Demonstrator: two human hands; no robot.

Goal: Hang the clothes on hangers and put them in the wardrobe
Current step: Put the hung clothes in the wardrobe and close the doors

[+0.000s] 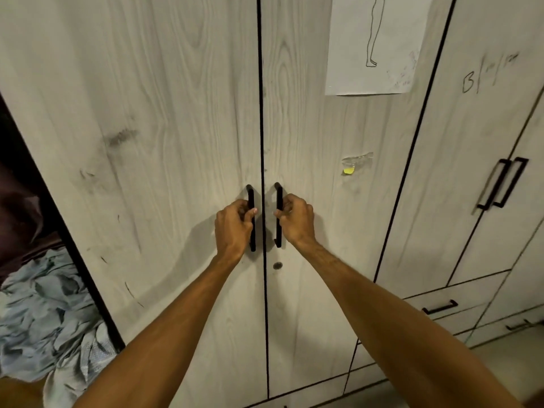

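Pale wood-grain wardrobe doors [176, 142] are standing closed. Left hand [234, 228] and right hand [295, 219] are each gripping one of the black bar handles [252, 242] at the centre seam. Crumpled light-blue clothes [44, 313] are lying beyond the left door's edge. Opening seems under way, and pulling both doors outward evenly looks next.

Worn on the head, wide-angle, facing forward and slightly down, close to the wardrobe doors [176, 142] filling the frame; left hand [232, 228] and right hand [297, 222] at centre, on the handles [250, 193].
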